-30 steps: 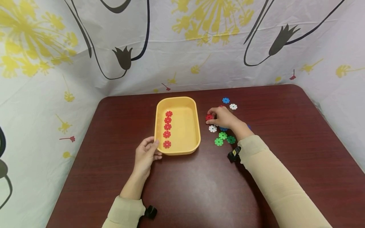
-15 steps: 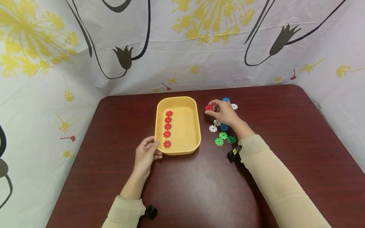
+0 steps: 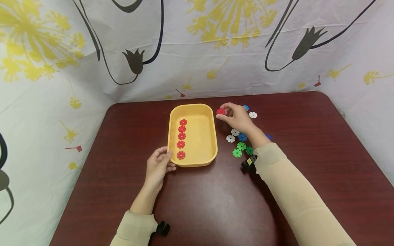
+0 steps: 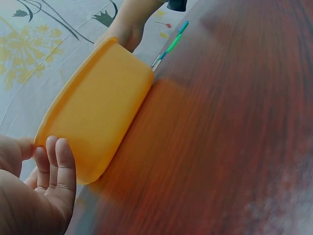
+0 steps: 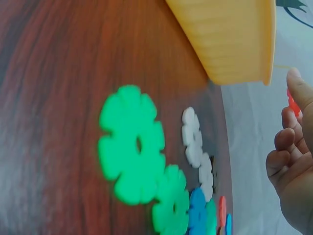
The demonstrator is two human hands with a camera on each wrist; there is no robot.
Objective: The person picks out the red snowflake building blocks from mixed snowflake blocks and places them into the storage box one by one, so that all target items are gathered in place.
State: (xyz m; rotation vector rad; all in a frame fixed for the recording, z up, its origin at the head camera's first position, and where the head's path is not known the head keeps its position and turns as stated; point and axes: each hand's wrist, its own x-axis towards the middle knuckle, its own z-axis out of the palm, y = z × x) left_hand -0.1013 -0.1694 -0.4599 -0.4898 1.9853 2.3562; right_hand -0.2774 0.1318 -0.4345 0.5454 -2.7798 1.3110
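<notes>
A yellow plastic tray (image 3: 201, 136) lies on the table, with a column of several red snowflake discs (image 3: 181, 136) along its left side. At the tray's near left corner my left hand (image 3: 158, 165) grips the rim, thumb on top and fingers against the outer wall, as the left wrist view (image 4: 56, 166) confirms. Just off the tray's far right corner, my right hand (image 3: 237, 118) pinches a red snowflake disc (image 3: 220, 111) between thumb and fingers, raised over the table. In the right wrist view that disc (image 5: 293, 104) is mostly hidden behind the thumb.
Right of the tray lie loose discs: green (image 3: 237, 152), white (image 3: 230, 138) and blue (image 3: 242, 137), partly under the right forearm. Farther back are a white disc (image 3: 253, 114) and a blue disc (image 3: 246, 107). Another red disc (image 5: 222, 210) shows low in the right wrist view. A patterned cloth (image 3: 191, 61) hangs behind the table.
The right hand has lifted the red disc off the table and carried it back and left, towards the tray's far right corner. The left hand has stayed on the tray.
</notes>
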